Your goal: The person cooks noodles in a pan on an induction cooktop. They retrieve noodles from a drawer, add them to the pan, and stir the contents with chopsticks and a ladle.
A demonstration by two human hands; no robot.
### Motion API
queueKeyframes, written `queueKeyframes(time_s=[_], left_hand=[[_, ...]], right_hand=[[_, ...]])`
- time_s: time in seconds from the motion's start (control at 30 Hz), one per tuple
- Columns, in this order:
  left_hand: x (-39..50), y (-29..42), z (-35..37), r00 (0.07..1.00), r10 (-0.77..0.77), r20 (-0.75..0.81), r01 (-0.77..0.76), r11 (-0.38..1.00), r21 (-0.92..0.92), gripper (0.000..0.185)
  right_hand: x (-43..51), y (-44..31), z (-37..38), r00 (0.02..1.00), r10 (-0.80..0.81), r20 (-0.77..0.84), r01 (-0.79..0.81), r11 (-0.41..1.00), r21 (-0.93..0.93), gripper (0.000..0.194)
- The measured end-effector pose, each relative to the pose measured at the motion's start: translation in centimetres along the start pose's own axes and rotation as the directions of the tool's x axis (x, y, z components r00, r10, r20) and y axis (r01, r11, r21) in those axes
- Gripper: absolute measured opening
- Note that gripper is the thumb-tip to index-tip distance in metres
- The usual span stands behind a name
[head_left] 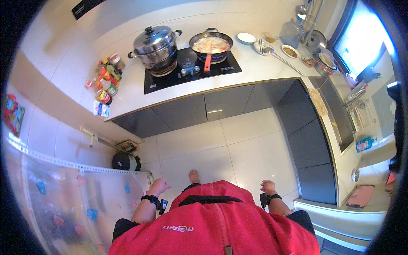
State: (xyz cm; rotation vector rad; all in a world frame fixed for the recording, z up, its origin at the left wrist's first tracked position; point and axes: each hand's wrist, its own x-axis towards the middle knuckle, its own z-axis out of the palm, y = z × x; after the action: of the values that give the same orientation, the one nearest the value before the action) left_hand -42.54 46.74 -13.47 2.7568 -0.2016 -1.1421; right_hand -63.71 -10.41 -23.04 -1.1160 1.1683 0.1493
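My left hand (160, 186) is loosely curled at my left side, beside a translucent curtain (108, 204). On the other side, my right hand (268, 186) hangs with its fingers curled in, over the tiled floor. Nothing shows in either hand, and each wrist wears a dark strapped device. Ahead, a wok (210, 54) with a red handle (207, 63) stands on the right burner of a black gas hob (191, 70). Blue flame shows under it, and pale food with reddish pieces fills it. A lidded steel steamer pot (156, 49) occupies the left burner.
Several sauce bottles (108, 86) crowd the counter's left end. Right of the hob are a white bowl (246, 38), a steel ladle (283, 60) and a dish of brown food (290, 51). The sink (334, 118) lies right, with a pink cutting board (360, 196) nearer me.
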Motion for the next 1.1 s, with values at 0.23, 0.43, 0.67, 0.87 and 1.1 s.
queueKeyframes(time_s=[0.23,0.43,0.67,0.87,1.1], left_hand=[[10.2,1.0,-4.5,0.979,0.169,-0.113,-0.188,0.964,-0.187,0.031],[22.1,7.3,-14.1,0.942,0.279,-0.187,-0.331,0.867,-0.372,0.035],[31.0,18.9,-29.9,0.855,0.399,-0.331,-0.48,0.366,-0.797,0.039],[34.8,30.5,-38.8,0.87,0.422,-0.256,-0.303,0.047,-0.952,0.07],[37.4,37.0,-39.8,0.924,0.242,-0.295,-0.355,0.26,-0.898,0.034]], right_hand=[[0.8,-2.3,3.1,0.99,0.134,-0.031,-0.136,0.988,-0.067,0.025],[1.0,-6.0,5.6,0.977,0.166,-0.137,-0.152,0.982,0.107,0.054],[1.9,-11.4,11.7,0.983,-0.022,-0.182,0.091,0.921,0.38,0.037],[0.7,-12.6,12.9,0.969,0.104,-0.224,0.024,0.863,0.505,0.027],[4.0,-12.5,8.1,0.976,0.117,-0.182,0.004,0.831,0.556,0.029]])
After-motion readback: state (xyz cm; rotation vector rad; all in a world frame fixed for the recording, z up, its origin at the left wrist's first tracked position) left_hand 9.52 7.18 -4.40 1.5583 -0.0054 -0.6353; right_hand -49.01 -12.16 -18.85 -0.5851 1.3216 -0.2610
